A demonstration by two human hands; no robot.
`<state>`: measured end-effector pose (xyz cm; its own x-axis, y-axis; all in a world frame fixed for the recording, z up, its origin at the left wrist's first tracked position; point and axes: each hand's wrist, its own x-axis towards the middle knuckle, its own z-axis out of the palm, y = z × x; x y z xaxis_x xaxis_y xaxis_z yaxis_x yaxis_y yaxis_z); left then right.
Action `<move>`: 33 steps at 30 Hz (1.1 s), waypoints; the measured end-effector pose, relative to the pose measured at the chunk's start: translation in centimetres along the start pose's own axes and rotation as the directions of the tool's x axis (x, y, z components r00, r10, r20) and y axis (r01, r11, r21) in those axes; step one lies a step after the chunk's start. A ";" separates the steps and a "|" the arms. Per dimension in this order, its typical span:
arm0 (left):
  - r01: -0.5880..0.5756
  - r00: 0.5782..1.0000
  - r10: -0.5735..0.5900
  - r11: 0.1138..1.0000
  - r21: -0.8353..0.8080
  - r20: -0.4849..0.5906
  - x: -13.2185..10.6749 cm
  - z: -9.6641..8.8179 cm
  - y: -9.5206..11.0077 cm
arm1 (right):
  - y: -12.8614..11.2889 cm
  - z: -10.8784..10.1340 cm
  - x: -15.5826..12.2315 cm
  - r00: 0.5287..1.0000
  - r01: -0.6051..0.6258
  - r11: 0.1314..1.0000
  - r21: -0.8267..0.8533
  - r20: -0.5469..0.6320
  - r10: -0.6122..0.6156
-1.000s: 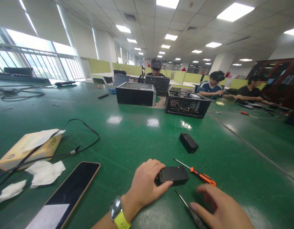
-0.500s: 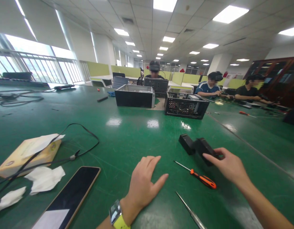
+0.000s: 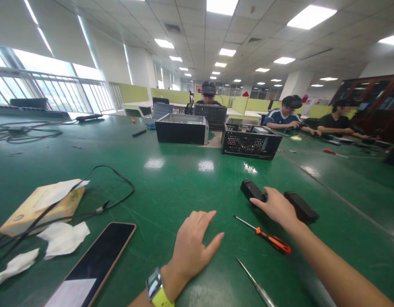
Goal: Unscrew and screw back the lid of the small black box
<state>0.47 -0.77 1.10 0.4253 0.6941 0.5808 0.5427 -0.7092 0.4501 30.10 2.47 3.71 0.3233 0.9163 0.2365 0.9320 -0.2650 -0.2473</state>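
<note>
My open right hand (image 3: 275, 207) lies between left box (image 3: 252, 189) and right box (image 3: 302, 207); left hand (image 3: 192, 249) flat, empty; screwdriver (image 3: 267, 239) untouched.

Legible text: none | booklet (image 3: 30, 209), lower left: round cover emblem too small to read | phone (image 3: 97, 260), lower left: screen dark | watch (image 3: 154, 282), bottom centre: face blurred | small black box (image 3: 253, 190), right of centre: no marking legible

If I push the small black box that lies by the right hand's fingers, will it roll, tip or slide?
Probably slide: the black box is blocky and lies flat on the glossy green table. It looks like a hard casing, so it should not bend. It is small beside the right hand, so likely light.
</note>
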 end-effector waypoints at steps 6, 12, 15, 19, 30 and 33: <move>0.051 0.999 -0.051 0.998 0.031 -0.012 -0.1 0.1 -0.3 | -4.4 -1.0 -2.6 0.930 0.286 0.930 0.232 0.166 -0.328; 0.071 0.994 -0.075 0.996 0.054 0.082 0.1 0.1 0.1 | -4.1 -2.6 -6.9 0.767 0.414 0.805 0.426 0.313 -0.560; 0.071 0.988 -0.069 0.997 -0.004 0.139 0.2 -0.2 0.4 | -0.2 -2.6 -6.9 0.835 0.302 0.906 0.296 0.376 -0.402; 0.081 0.989 -0.073 0.995 -0.055 0.132 0.3 -0.2 0.7 | 4.8 -3.5 -6.0 0.859 0.174 0.951 0.257 0.433 -0.274; 0.043 0.991 -0.036 0.998 -0.047 0.126 0.4 -0.4 1.0 | 3.3 -8.2 -5.4 0.984 0.061 0.767 0.639 0.090 -0.154; 0.045 0.992 -0.041 0.998 -0.032 0.117 0.4 -0.4 1.0 | 2.8 -8.3 -5.3 0.971 0.066 0.748 0.660 0.129 -0.200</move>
<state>0.90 -1.27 2.06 0.4842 0.7322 0.4789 0.5379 -0.6809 0.4970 32.31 -5.61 9.56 0.1069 0.9817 0.1577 0.6101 0.0604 -0.7900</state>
